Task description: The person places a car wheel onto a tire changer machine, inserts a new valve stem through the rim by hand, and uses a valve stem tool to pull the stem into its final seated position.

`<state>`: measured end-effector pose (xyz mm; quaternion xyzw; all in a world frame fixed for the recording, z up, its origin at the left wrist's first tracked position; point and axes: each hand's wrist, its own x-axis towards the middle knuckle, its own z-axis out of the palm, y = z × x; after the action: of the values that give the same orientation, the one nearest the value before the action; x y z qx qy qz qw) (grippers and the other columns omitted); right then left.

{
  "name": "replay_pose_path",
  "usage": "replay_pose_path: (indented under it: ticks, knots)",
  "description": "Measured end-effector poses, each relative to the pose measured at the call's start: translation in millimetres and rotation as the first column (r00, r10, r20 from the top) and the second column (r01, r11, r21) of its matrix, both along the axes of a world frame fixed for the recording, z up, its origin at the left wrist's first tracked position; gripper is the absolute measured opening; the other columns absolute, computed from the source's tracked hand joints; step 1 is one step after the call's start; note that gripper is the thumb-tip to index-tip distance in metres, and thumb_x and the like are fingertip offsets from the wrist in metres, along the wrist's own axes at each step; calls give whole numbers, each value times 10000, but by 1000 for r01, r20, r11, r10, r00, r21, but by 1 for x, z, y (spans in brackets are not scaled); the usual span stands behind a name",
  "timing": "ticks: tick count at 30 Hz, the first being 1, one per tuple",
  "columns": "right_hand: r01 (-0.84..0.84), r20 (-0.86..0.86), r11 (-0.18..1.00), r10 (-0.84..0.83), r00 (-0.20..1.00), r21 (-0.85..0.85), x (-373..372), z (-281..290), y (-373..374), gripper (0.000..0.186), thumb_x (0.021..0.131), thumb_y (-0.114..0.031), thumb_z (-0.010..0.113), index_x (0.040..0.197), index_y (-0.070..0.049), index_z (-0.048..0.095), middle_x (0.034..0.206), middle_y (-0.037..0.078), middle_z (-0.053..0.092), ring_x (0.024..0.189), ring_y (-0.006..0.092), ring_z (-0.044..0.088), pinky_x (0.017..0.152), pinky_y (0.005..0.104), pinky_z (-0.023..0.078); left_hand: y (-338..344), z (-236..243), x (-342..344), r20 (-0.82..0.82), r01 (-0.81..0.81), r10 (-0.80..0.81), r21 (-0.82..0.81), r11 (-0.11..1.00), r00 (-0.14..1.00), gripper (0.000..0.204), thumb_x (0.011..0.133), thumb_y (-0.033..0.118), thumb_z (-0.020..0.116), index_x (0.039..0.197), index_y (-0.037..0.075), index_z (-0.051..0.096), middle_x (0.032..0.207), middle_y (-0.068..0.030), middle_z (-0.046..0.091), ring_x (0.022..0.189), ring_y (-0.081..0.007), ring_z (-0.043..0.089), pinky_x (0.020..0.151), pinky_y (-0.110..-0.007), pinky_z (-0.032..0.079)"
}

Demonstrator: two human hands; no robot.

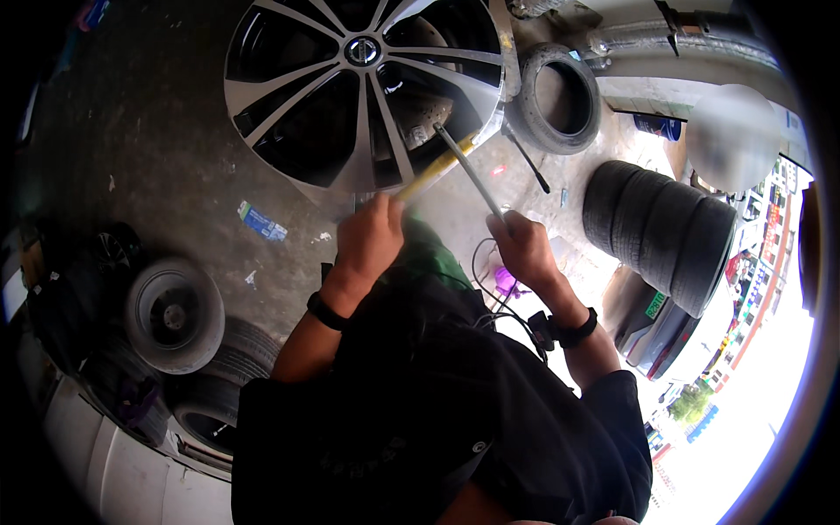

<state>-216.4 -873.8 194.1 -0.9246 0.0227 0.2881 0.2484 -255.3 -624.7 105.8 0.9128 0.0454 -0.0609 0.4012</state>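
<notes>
A silver-and-black alloy wheel (pixel 362 114) lies face up in front of me at the top of the head view. My left hand (pixel 369 241) is closed around the near end of a yellow bar (pixel 440 166), which slants up to the wheel's right rim. In my right hand (pixel 523 249) is a grey metal tyre lever (pixel 471 171). Its tip reaches over the lower right of the wheel and crosses the yellow bar. Whether the tip touches the rim I cannot tell. Both hands are near me, apart from the wheel.
A loose tyre (pixel 560 99) lies right of the wheel, near a black-tipped rod (pixel 528 162). Further right stands a row of several tyres (pixel 661 232). At the left are a steel wheel (pixel 174 315) and more tyres (pixel 249 350). A blue-white packet (pixel 262 222) lies on the floor.
</notes>
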Motion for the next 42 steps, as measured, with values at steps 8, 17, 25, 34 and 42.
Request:
replay_pose_path:
  ticks: [8, 17, 25, 34, 42]
  knots:
    - [-49, 48, 999, 49, 998, 9, 1, -8, -10, 407, 986, -343, 587, 791, 13, 568, 698, 281, 599, 732, 501, 599, 644, 536, 471, -3, 7, 0, -13, -23, 26, 153, 988, 1000, 284, 970, 311, 626, 824, 72, 581, 678, -142, 640, 643, -399, 644, 561, -486, 504]
    - [-95, 69, 995, 92, 993, 40, 2, -21, -23, 420, 991, -360, 568, 792, 10, 568, 721, 295, 604, 755, 504, 605, 674, 553, 475, -9, 3, -8, -20, -112, 120, 248, 962, 993, 321, 951, 383, 653, 895, 73, 586, 715, -154, 669, 677, -383, 673, 575, -474, 514]
    - [-154, 75, 983, 147, 986, 98, -4, -43, -37, 421, 995, -375, 550, 848, 18, 577, 772, 306, 625, 803, 512, 610, 713, 555, 486, -20, 10, -7, 80, -228, 217, 179, 957, 973, 493, 938, 323, 692, 1320, 87, 487, 905, -185, 706, 827, -375, 706, 667, -449, 546]
    - [-113, -83, 971, 132, 988, 209, -3, -36, -38, 403, 1002, -372, 524, 960, 20, 604, 839, 285, 678, 843, 487, 652, 780, 550, 521, -23, 10, 9, -148, -32, 87, 340, 940, 985, 509, 986, 334, 588, 1415, 75, 497, 889, -234, 720, 835, -423, 705, 688, -484, 548]
    - [16, 63, 921, -44, 997, 388, -15, -47, -42, 336, 973, -297, 572, 821, 2, 572, 653, 210, 633, 614, 443, 626, 573, 517, 511, 1, -20, 10, -114, 130, -103, 262, 956, 988, 501, 1076, 263, 465, 1445, -70, 398, 674, -65, 514, 585, -148, 478, 557, -315, 412]
